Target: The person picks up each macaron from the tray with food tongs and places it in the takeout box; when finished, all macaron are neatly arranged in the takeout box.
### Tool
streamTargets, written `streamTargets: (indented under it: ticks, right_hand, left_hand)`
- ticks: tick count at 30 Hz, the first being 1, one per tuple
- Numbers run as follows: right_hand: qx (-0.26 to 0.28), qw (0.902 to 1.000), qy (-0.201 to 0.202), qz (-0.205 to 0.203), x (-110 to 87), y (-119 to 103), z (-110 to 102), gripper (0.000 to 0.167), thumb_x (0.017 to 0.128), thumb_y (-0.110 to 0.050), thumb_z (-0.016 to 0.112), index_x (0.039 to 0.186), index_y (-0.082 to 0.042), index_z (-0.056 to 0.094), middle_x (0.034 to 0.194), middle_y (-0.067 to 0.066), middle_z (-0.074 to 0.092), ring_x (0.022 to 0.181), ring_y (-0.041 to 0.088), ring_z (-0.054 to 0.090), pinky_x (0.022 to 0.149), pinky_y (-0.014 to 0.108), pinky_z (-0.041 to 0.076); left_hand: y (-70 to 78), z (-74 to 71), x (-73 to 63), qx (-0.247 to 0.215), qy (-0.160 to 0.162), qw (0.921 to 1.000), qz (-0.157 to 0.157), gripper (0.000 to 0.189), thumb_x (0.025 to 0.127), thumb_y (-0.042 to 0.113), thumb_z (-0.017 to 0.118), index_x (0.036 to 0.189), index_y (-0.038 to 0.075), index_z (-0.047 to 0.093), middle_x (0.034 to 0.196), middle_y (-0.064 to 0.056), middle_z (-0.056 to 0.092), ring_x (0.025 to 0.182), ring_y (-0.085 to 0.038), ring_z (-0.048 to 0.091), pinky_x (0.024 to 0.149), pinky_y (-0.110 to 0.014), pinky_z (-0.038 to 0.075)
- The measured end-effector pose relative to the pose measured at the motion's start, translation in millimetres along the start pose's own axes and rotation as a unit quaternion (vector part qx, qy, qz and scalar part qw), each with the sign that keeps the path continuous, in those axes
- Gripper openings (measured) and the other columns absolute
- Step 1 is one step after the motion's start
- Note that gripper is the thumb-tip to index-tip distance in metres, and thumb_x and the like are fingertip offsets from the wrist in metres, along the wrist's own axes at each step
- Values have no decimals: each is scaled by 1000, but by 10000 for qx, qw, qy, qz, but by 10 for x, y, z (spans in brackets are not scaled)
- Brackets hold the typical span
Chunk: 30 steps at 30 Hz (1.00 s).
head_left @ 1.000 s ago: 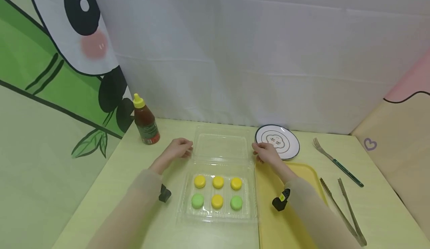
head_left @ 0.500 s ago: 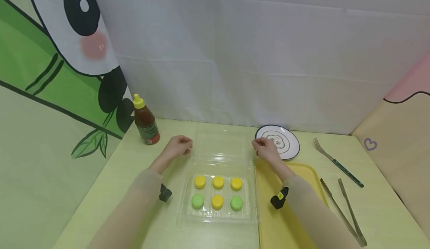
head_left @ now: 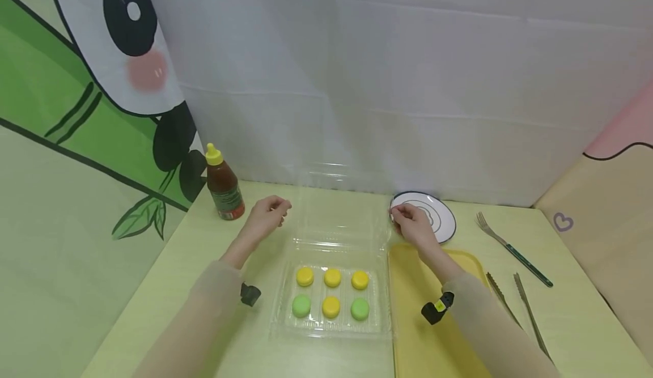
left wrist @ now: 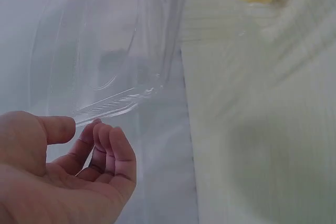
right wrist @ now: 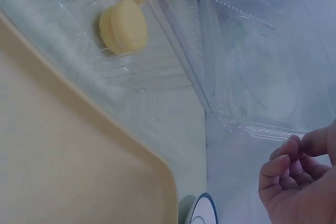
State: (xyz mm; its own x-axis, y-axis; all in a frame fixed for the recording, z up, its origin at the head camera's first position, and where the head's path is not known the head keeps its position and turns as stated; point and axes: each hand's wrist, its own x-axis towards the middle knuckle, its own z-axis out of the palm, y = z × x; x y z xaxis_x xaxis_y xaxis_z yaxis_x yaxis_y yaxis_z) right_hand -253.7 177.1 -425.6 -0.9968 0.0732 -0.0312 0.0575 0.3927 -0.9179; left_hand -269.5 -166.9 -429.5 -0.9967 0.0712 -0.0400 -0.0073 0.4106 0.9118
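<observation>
A clear plastic clamshell container lies on the table, holding several yellow and green macarons in two rows. Its hinged lid is tilted up at the back. At the lid's left edge, my left hand pinches the rim between thumb and index finger; the left wrist view shows the lid meeting those fingertips. My right hand pinches the opposite edge of the lid, with thumb and fingertips together at the corner in the right wrist view.
A yellow tray adjoins the container's right side. Behind it sits a white plate, partly covered by my right hand. A fork and metal tongs lie farther right. A sauce bottle stands back left, before a white cloth.
The lid has swung up from lying nearly flat at the back, with both hands rising slightly at its edges. The macarons have stayed in place.
</observation>
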Motion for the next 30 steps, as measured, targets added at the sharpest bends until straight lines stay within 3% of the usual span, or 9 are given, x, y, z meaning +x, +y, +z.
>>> streamTargets:
  ticks: [10, 17, 24, 30]
  right_hand:
    - [720, 9965, -411, -44, -309, -209, -132, 25, 107, -13, 45, 112, 10, 55, 78, 5, 55, 66, 11, 48, 58, 22, 40]
    - [1085, 9919, -645, -164, -607, -253, -238, 29, 108, -21, 44, 111, 6, 54, 76, 6, 53, 63, 13, 47, 59, 25, 41]
    - [1457, 9840, -1021, 7, -945, -242, -294, 24, 108, -19, 45, 106, 4, 52, 79, 8, 54, 66, 16, 50, 61, 25, 42]
    - [1561, 9762, -1498, 136, -1180, -153, -312, 27, 106, -23, 49, 101, 3, 50, 81, 8, 54, 67, 15, 50, 62, 26, 42]
  left_hand:
    - [221, -118, -245, -524, 109, 9983, 240, 31, 106, 26, 50, 115, -1, 62, 91, -14, 54, 75, -19, 54, 73, -29, 51]
    - [334, -171, -542, -681, 39, 9965, 476, 29, 106, 25, 51, 115, -1, 61, 88, -11, 55, 77, -21, 55, 73, -26, 51]
    - [338, -227, -923, -674, -235, 9965, 438, 30, 106, 26, 52, 115, -3, 58, 88, -11, 56, 78, -21, 58, 75, -27, 51]
    - [235, -227, -1227, -658, -622, 9946, 512, 29, 105, 23, 53, 114, -4, 59, 90, -14, 57, 78, -22, 58, 73, -28, 51]
